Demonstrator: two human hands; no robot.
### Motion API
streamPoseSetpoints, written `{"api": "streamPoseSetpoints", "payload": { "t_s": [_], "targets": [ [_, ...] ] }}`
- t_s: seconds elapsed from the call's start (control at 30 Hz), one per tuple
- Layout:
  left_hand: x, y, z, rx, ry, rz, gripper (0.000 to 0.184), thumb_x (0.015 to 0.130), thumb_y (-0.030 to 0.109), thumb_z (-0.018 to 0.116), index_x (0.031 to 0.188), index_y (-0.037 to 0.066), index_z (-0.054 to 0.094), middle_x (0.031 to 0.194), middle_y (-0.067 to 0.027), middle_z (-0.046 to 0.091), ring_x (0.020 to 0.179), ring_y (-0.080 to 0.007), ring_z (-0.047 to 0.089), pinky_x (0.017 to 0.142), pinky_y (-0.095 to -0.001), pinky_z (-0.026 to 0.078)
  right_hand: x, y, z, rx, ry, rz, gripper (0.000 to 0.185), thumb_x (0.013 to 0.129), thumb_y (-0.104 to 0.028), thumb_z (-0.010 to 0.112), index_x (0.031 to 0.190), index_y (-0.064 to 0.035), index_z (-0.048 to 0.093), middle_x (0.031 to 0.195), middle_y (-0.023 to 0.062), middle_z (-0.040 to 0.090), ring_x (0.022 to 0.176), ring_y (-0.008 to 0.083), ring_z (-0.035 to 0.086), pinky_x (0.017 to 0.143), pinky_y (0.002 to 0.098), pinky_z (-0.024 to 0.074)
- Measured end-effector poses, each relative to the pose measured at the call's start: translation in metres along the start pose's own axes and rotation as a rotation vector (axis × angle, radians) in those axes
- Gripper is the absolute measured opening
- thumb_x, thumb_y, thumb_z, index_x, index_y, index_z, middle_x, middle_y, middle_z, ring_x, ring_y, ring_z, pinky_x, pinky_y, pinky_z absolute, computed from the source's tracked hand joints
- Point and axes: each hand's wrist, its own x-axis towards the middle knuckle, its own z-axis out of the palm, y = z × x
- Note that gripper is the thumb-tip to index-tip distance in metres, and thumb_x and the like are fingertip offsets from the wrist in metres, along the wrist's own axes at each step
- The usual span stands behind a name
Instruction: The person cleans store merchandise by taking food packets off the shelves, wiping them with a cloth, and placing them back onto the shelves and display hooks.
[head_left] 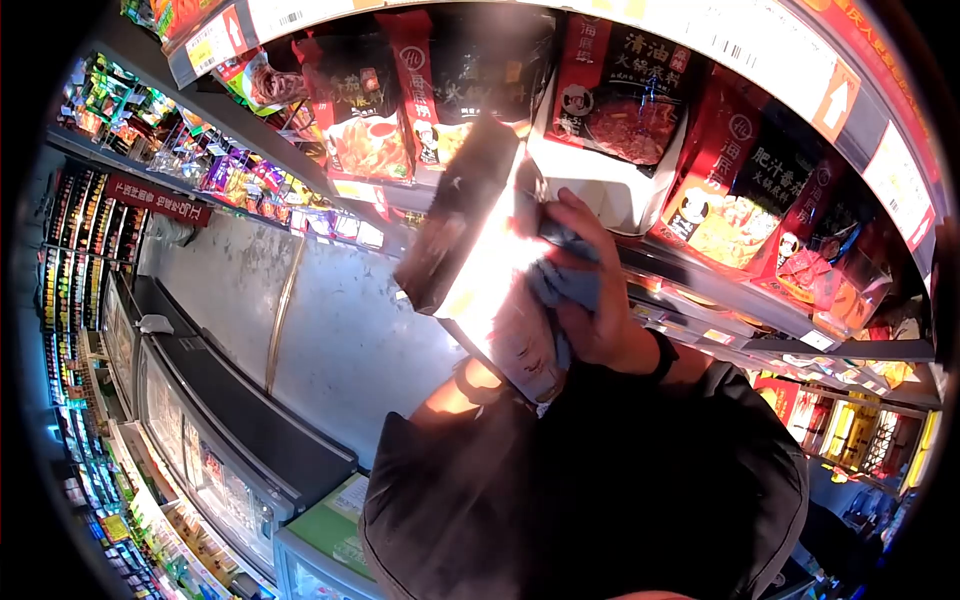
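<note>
A dark, box-shaped pack (455,225) is held tilted in front of my chest, below the shelf's front edge. Strong glare washes out its middle, and faint writing shows on its lower grey end. My right hand (598,285) is closed around a blue-grey cloth (570,275), which lies against the right side of the pack. A dark band circles that wrist. My left forearm (462,398) reaches up behind the pack's lower end; the left hand and its fingers are hidden by the pack and glare.
Red and black hotpot-base bags (725,190) stand on the shelf ahead, with a white tray (590,180) among them. Price labels (715,35) line the shelf edge above. At left are a glass-fronted freezer (205,430), grey floor (350,320) and shelves of bottles (85,230).
</note>
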Motion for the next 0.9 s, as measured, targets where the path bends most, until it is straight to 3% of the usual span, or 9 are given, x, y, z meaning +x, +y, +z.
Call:
{"api": "streamPoseSetpoints", "payload": {
  "t_s": [0.1,0.33,0.5,0.6,0.67,0.73,0.77,0.87,0.9],
  "targets": [
    [0.0,0.005,-0.008,0.003,-0.025,-0.032,0.057,0.093,0.023,0.049,0.139,-0.002,0.027,0.126,-0.0153,0.046,0.108,-0.0221,0.052,0.088,-0.0328,0.045,-0.019,0.002,0.007,0.147,0.007,0.203,0.047,0.086,-0.033,0.056,0.117,0.0015,0.054,0.137,0.0225,0.037,0.134,0.0421,0.025,0.108,0.0508,0.0217],
    [0.002,0.004,-0.01,-0.014,0.009,-0.011,0.058,0.093,0.025,0.048,0.139,-0.003,0.026,0.126,-0.0158,0.046,0.109,-0.0228,0.052,0.089,-0.0337,0.044,-0.019,-0.011,0.005,-0.217,-0.27,-0.241,0.042,0.083,-0.029,0.062,0.115,-0.0028,0.058,0.139,0.0197,0.037,0.133,0.0391,0.029,0.106,0.049,0.0269],
    [-0.007,0.009,-0.009,-0.03,0.03,0.027,0.058,0.093,0.025,0.047,0.139,-0.003,0.026,0.126,-0.0162,0.046,0.109,-0.0233,0.051,0.089,-0.0343,0.044,0.011,0.004,0.002,-0.246,-0.053,-0.278,0.042,0.083,-0.021,0.058,0.118,0.0023,0.056,0.141,0.0223,0.033,0.132,0.0404,0.031,0.107,0.0485,0.0259],
    [-0.008,0.013,-0.02,-0.044,0.019,0.01,0.059,0.093,0.026,0.047,0.139,-0.004,0.026,0.126,-0.0164,0.046,0.109,-0.0236,0.051,0.09,-0.0346,0.044,-0.001,-0.001,0.006,0.025,-0.037,0.032,0.061,0.084,-0.023,0.056,0.133,0.0074,0.036,0.144,0.0223,0.028,0.135,0.0348,0.027,0.109,0.0441,0.0215],
    [-0.006,0.017,-0.029,-0.052,-0.002,-0.017,0.059,0.093,0.026,0.047,0.139,-0.004,0.026,0.126,-0.0166,0.046,0.109,-0.0238,0.051,0.09,-0.0349,0.044,-0.023,-0.017,0.024,0.461,0.095,0.488,0.072,0.086,-0.029,0.055,0.139,0.0075,0.023,0.145,0.0212,0.026,0.136,0.031,0.026,0.11,0.0422,0.019],
    [-0.003,0.021,-0.035,-0.06,-0.028,-0.042,0.059,0.093,0.026,0.046,0.139,-0.004,0.026,0.126,-0.0167,0.046,0.109,-0.024,0.051,0.09,-0.0351,0.043,-0.038,-0.004,0.014,0.248,-0.142,0.376,0.098,0.077,-0.034,0.071,0.143,0.0053,0.009,0.146,0.0182,0.025,0.135,0.0266,0.026,0.11,0.0391,0.018],
    [-0.001,0.021,-0.037,-0.065,-0.033,-0.046,0.059,0.093,0.027,0.046,0.139,-0.004,0.026,0.126,-0.0168,0.046,0.109,-0.0241,0.051,0.09,-0.0353,0.043,-0.041,-0.005,0.012,0.247,-0.19,0.389,0.103,0.073,-0.034,0.075,0.143,0.0052,0.011,0.146,0.018,0.025,0.136,0.0267,0.026,0.11,0.0387,0.0181],
    [0.007,0.022,-0.034,-0.055,-0.008,0.035,0.06,0.093,0.027,0.046,0.139,-0.004,0.026,0.126,-0.017,0.046,0.109,-0.0244,0.051,0.09,-0.0356,0.043,-0.026,-0.017,0.033,0.429,0.053,0.434,0.087,0.061,-0.033,0.083,0.129,0.0044,0.044,0.139,0.0193,0.038,0.131,0.0329,0.035,0.106,0.0413,0.0257],
    [0.012,0.025,-0.029,-0.041,0.019,0.109,0.06,0.093,0.027,0.046,0.139,-0.005,0.026,0.126,-0.0171,0.047,0.109,-0.0245,0.051,0.09,-0.0358,0.043,-0.017,-0.016,0.027,0.397,0.003,0.459,0.087,0.058,-0.032,0.085,0.127,0.0043,0.047,0.137,0.0191,0.041,0.129,0.033,0.037,0.106,0.0412,0.0273]
  ]
}}
